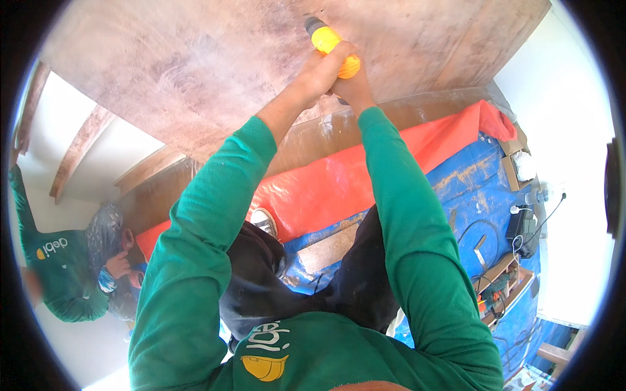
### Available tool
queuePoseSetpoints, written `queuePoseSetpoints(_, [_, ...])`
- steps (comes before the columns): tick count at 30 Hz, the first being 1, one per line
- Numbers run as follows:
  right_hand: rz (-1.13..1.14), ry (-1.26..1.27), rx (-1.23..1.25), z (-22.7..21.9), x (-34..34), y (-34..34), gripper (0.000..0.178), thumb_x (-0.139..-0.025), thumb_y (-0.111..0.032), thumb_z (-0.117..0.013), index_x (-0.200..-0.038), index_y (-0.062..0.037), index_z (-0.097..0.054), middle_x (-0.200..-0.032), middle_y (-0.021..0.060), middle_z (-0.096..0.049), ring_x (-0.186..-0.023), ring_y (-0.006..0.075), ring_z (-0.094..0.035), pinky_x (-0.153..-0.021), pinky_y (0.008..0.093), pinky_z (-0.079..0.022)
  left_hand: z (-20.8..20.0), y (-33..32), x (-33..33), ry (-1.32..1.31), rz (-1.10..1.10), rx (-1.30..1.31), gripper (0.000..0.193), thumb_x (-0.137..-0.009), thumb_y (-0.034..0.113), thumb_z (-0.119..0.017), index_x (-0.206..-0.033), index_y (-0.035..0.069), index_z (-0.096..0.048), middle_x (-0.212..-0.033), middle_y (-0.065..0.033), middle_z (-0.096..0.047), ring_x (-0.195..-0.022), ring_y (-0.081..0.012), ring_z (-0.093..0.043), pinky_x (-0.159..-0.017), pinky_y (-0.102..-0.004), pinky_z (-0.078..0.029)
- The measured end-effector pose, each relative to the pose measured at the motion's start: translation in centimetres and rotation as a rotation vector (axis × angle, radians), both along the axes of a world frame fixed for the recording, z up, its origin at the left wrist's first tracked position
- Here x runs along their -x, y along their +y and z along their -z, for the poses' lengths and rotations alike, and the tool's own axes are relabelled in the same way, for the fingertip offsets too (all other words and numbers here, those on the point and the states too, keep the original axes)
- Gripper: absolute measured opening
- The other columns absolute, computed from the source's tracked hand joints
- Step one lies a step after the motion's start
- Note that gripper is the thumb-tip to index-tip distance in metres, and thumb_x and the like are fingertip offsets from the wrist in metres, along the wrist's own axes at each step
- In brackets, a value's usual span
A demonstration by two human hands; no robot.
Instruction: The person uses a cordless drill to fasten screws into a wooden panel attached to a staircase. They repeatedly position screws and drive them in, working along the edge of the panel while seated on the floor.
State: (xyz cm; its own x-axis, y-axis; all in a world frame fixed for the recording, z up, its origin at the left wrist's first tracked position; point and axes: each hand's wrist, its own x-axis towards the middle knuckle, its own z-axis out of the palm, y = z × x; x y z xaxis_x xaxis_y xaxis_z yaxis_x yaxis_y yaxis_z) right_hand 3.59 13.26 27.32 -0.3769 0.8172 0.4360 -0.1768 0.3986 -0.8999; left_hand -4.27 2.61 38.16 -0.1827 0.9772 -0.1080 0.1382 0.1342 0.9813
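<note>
Your left hand (321, 73) and right hand (354, 86) both grip a yellow-and-black power drill (326, 40), pointed toward the wooden panel (215, 58); red sheeting (339, 179) adjoins a blue tarp (475, 168).

Drill (325, 40) before panel (195, 65), co-worker (72, 277) at left

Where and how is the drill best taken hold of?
Probably take the drill by the grip under its body, coming from the rear, the person's side. Its dark nose points away, toward the wood panel, and its rounded yellow end faces back. The left hand and right hand wrap it near that end, hiding the grip's exact shape.
</note>
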Motion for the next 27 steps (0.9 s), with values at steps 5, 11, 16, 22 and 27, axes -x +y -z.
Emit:
queuePoseSetpoints(5, [0.055,-0.077,-0.194,-1.0,-0.2,-0.1,0.048,-0.077,-0.013,-0.093,-0.119,-0.0036,-0.073,-0.105,0.0183,-0.080,-0.101,0.0356,-0.079,-0.085,0.0444,-0.062,0.2,0.2,0.0,-0.045,-0.055,-0.033,0.074,-0.100,0.065,-0.058,-0.145,0.006,-0.057,-0.139,-0.0180,-0.065,-0.120,-0.0351,-0.065,-0.102,-0.0583,-0.054])
queuePoseSetpoints(11, [0.161,-0.525,-0.493,-5.4,-3.1,0.4,0.038,-0.085,-0.032,-0.086,-0.111,-0.0076,-0.071,-0.104,0.0213,-0.078,-0.101,0.0453,-0.074,-0.082,0.0535,-0.058,0.5,-0.6,0.1,-0.287,-0.046,-0.002,0.075,-0.101,0.063,-0.058,-0.152,0.009,-0.050,-0.146,-0.0154,-0.060,-0.131,-0.0335,-0.059,-0.106,-0.0602,-0.051])
queuePoseSetpoints(16, [0.083,-0.738,-0.583,-6.5,-6.9,-1.5,0.036,-0.090,-0.032,-0.082,-0.115,-0.0093,-0.072,-0.109,0.0212,-0.077,-0.104,0.0460,-0.072,-0.084,0.0531,-0.057,1.4,-4.5,-0.4,-0.111,0.175,0.219,0.110,-0.098,0.085,-0.055,-0.173,0.008,-0.029,-0.167,-0.0204,-0.044,-0.143,-0.0473,-0.053,-0.111,-0.0619,-0.050])
queuePoseSetpoints(22, [-0.092,-0.842,-0.696,-3.8,-12.6,-3.8,0.042,-0.087,-0.040,-0.081,-0.119,-0.0129,-0.080,-0.115,0.0198,-0.080,-0.110,0.0426,-0.074,-0.094,0.0530,-0.058,2.4,-10.8,2.9,0.476,0.660,0.191,0.097,-0.105,0.083,-0.041,-0.156,0.003,-0.058,-0.149,-0.0212,-0.063,-0.132,-0.0370,-0.060,-0.114,-0.0499,-0.047])
queuePoseSetpoints(27, [0.126,-0.942,-0.762,-4.7,-16.3,-3.9,0.063,-0.082,-0.025,-0.089,-0.140,-0.0068,-0.070,-0.128,0.0235,-0.076,-0.120,0.0447,-0.071,-0.102,0.0535,-0.056,0.7,-14.1,4.7,0.628,0.417,-0.054,0.086,-0.114,0.072,-0.033,-0.161,0.004,-0.055,-0.164,-0.0300,-0.052,-0.152,-0.0441,-0.049,-0.131,-0.0505,-0.034])
